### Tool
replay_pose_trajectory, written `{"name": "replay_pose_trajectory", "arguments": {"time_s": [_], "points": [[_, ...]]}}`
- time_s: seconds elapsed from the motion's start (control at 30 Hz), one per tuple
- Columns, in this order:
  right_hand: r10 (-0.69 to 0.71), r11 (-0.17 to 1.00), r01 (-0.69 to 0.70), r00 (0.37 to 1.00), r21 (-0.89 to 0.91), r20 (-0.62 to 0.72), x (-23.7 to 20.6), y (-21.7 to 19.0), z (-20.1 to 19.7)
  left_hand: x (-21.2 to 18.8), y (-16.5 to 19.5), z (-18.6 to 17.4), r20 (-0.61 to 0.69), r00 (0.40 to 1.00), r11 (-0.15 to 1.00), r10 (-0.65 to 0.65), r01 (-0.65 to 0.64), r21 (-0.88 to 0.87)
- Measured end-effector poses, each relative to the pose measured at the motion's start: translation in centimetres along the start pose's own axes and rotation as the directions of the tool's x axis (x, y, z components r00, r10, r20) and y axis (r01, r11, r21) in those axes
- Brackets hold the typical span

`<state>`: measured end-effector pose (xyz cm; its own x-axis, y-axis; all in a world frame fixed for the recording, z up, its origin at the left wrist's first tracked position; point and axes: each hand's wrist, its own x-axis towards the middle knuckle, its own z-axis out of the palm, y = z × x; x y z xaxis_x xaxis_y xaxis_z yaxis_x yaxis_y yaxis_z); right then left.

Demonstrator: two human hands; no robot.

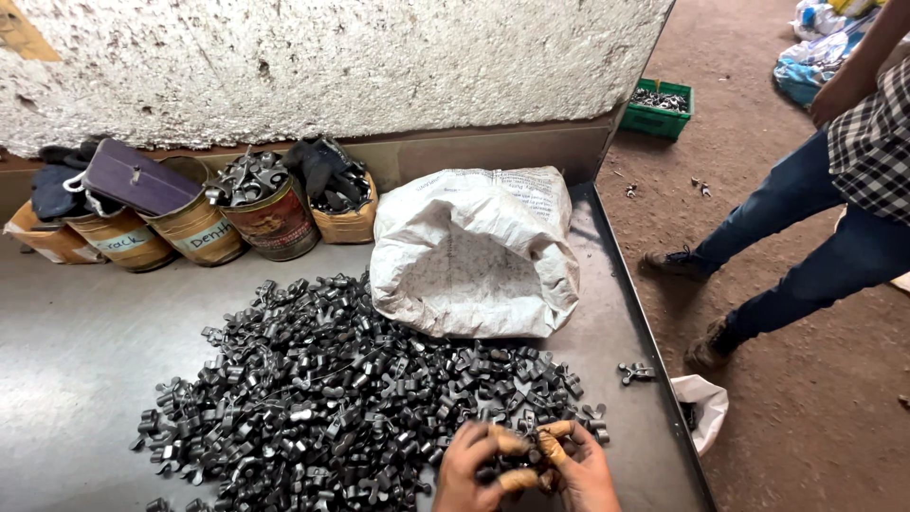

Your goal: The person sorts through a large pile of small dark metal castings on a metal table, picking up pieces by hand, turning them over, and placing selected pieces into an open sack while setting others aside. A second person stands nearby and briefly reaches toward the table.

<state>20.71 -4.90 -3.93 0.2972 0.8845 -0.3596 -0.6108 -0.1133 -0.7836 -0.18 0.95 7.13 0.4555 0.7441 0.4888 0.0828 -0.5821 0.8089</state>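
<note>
Steel table (pixel 85 360): both hands (pixel 526 469) cupped around metal parts (pixel 332 389).

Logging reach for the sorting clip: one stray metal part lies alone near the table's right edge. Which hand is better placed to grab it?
Probably the right hand. It sits nearer the stray part by the table's right edge. The left hand is farther off, over the pile of metal parts. Both hands are cupped around parts.

left hand (pixel 466 469) and right hand (pixel 580 466) cupped together over small metal parts (pixel 517 465) | heap of metal parts (pixel 332 398) on steel worktop (pixel 66 360) | white sack (pixel 474 251) behind heap | tins (pixel 275 213) along wall
</note>
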Motion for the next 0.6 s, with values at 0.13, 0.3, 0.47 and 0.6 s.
{"name": "replay_pose_trajectory", "arguments": {"time_s": [0.13, 0.3, 0.47, 0.6], "points": [[0.047, 0.993, -0.031, 0.99, -0.117, 0.135, -0.3, 0.6, -0.2, -4.8, -4.4, 3.2, -0.142, 0.857, 0.814, -0.495, 0.401, -0.419], [0.223, 0.973, -0.229, 0.958, 0.01, 0.18, -0.3, 1.5, -1.0, -9.1, -11.2, 6.3, 0.03, 0.531, 0.244, -0.847, 0.436, -0.866], [0.207, 0.973, -0.222, 0.962, 0.068, 0.178, -1.1, 1.7, -1.4, -11.5, -13.3, 7.2, 0.311, 0.282, -0.151, -0.908, 0.471, -0.869], [0.218, 0.974, -0.227, 0.936, -0.002, 0.277, -1.9, 0.4, -0.3, -11.9, -12.9, 7.3, 0.349, 0.262, -0.203, -0.9, 0.455, -0.867]]}}
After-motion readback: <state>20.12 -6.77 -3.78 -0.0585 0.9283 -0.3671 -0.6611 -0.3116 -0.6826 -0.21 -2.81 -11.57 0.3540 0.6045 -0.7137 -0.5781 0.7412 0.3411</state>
